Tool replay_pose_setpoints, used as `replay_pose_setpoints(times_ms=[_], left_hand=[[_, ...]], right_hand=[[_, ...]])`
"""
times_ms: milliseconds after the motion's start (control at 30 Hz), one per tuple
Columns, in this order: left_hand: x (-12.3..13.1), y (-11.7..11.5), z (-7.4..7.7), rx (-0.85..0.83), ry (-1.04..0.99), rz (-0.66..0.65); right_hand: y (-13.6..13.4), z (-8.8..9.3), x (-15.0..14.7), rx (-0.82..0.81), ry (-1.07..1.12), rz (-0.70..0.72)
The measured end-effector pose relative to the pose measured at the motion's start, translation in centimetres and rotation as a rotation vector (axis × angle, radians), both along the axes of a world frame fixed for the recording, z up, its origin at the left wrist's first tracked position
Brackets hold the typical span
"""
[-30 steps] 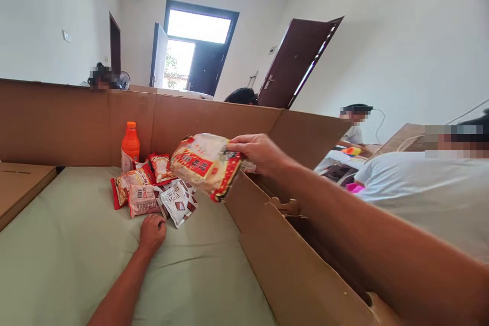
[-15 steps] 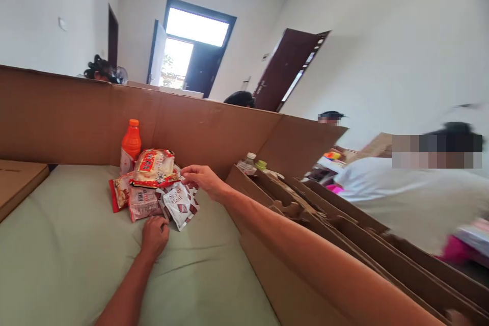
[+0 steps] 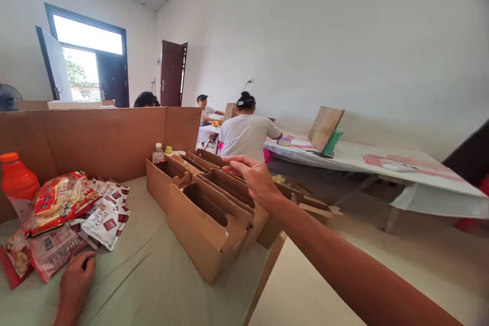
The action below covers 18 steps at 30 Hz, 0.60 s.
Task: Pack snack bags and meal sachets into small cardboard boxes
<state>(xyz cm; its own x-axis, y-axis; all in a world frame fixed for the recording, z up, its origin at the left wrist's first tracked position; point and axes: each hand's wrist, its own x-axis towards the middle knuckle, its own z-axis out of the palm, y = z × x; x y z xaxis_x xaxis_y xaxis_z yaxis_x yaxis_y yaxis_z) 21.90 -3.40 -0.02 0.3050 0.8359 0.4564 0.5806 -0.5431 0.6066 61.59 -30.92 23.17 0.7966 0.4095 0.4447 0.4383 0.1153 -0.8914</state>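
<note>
My left hand [image 3: 77, 280] rests on the green cloth with its fingers curled in, and nothing shows in it. Just beyond it lies a pile: a pink clear packet [image 3: 57, 249], white "Super Meal" sachets [image 3: 106, 224], a red-and-yellow food packet [image 3: 63, 198] on top and a red packet [image 3: 17, 260] at the left. An orange-capped bottle [image 3: 19, 183] stands behind them. My right hand [image 3: 254, 178] is held in the air above long cardboard boxes [image 3: 206, 229], fingers stretched out and holding nothing visible.
A cardboard wall [image 3: 103, 135] runs along the back. A small clear bottle [image 3: 158, 154] and a green-capped container [image 3: 168, 151] stand behind the boxes. A pale board or box [image 3: 301, 285] is at the front right. One person [image 3: 246, 130] sits near a long white-covered table [image 3: 351, 163].
The view has swung right, bringing more of the boxes and the long table into sight. My right hand has left the packets and moved over the boxes; my left hand stays by the pile.
</note>
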Motion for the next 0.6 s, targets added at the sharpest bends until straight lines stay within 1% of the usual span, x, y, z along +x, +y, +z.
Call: replay_pose_setpoints(times_ms=[67, 133, 167, 267, 333, 400, 467, 533, 600], left_hand=[[0.0, -0.1, 0.6, 0.002, 0.016, 0.018], [0.1, -0.2, 1.2, 0.0, 0.042, 0.038], [0.1, -0.2, 1.5, -0.001, 0.057, 0.047], [0.3, -0.5, 2.5, 0.004, 0.108, 0.064], [0.5, -0.8, 3.4, 0.008, 0.145, 0.077], [1.0, -1.3, 4.2, 0.015, 0.177, 0.081], [2.1, -1.9, 4.9, 0.017, 0.203, 0.056], [4.0, -2.7, 5.4, 0.014, 0.222, 0.005], [6.7, -3.6, 5.5, 0.011, 0.238, -0.05]], right_hand=[[-3.2, -1.8, -0.6, 0.036, -0.014, -0.074], [-6.0, -4.1, -2.9, 0.038, -0.139, -0.111], [-7.2, -5.2, -4.4, 0.023, -0.253, -0.106], [-9.7, -8.7, -9.0, -0.016, -0.568, 0.021], [-10.5, -10.9, -10.9, -0.015, -0.688, 0.089], [-10.8, -13.2, -11.4, -0.018, -0.702, 0.089], [-10.9, -15.5, -11.1, -0.05, -0.639, 0.055], [-11.0, -17.6, -10.3, -0.107, -0.569, 0.031], [-11.1, -19.4, -9.6, -0.185, -0.499, 0.022]])
